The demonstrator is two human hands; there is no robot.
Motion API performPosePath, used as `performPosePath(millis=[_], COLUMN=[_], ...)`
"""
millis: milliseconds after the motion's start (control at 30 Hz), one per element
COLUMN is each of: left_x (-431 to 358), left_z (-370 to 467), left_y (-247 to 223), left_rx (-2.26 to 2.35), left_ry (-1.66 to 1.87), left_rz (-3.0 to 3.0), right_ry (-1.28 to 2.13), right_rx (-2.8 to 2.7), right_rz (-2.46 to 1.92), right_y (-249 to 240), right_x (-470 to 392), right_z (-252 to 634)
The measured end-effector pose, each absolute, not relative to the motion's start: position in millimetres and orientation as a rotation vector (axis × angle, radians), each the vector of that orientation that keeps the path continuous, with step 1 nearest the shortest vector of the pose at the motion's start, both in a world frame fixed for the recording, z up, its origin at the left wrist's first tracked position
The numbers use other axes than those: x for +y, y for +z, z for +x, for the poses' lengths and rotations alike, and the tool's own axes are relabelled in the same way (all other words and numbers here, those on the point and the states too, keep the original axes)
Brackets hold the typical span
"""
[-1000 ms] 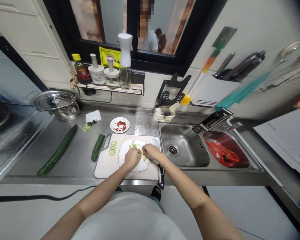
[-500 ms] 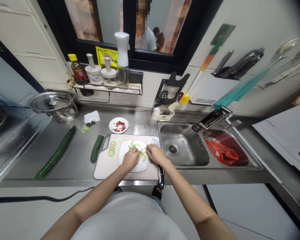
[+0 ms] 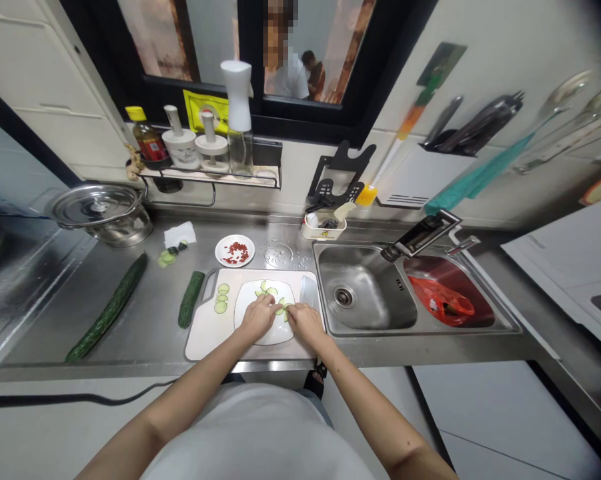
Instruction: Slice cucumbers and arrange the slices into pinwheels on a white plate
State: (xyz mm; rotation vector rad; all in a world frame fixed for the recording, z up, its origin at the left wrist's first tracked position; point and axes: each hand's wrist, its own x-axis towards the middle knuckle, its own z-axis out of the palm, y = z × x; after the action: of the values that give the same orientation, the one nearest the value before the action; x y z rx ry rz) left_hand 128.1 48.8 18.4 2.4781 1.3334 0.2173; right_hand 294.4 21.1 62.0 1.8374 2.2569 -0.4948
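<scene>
One pale cutting board (image 3: 204, 339) lies nearest us, low in the middle of the frame, its near edge close to the front edge of the steel surface (image 3: 145, 340) and its right edge just beside the sink (image 3: 370, 283). On it, our left hand (image 3: 259, 318) and right hand (image 3: 304, 323) reach over a white plate (image 3: 250, 333), slightly apart, fingers bunched at the cucumber slices (image 3: 281, 309); we cannot tell whether either hand grips one. Those slices look thin and pale, with green rims, and lie fanned on the plate. Plate rim shows at its left and near sides.

A knife blade (image 3: 309, 291) lies right of the plate, and overlapping spare slices (image 3: 221, 299) to its left. Steel shows between the short cucumber (image 3: 191, 300) and the long cucumber (image 3: 107, 310), both dark green.

Farther off we see a dish (image 3: 235, 251) of red pieces, then, upper left, a red-labelled bottle (image 3: 149, 141) and a yellow packet (image 3: 195, 110), their print too small for us to read.
</scene>
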Motion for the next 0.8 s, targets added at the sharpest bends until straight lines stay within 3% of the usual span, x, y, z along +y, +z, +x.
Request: performPosePath(millis=[433, 800], left_x=[49, 44], left_z=[126, 123], left_y=[18, 10], left_rx=[1.330, 1.246], left_ry=[0.265, 0.323], left_rz=[2.460, 2.510], right_ry=[-0.551, -0.576], right_rx=[2.258, 2.070], right_rz=[1.899, 2.313], right_y=[57, 57], right_x=[19, 25], right_z=[292, 308])
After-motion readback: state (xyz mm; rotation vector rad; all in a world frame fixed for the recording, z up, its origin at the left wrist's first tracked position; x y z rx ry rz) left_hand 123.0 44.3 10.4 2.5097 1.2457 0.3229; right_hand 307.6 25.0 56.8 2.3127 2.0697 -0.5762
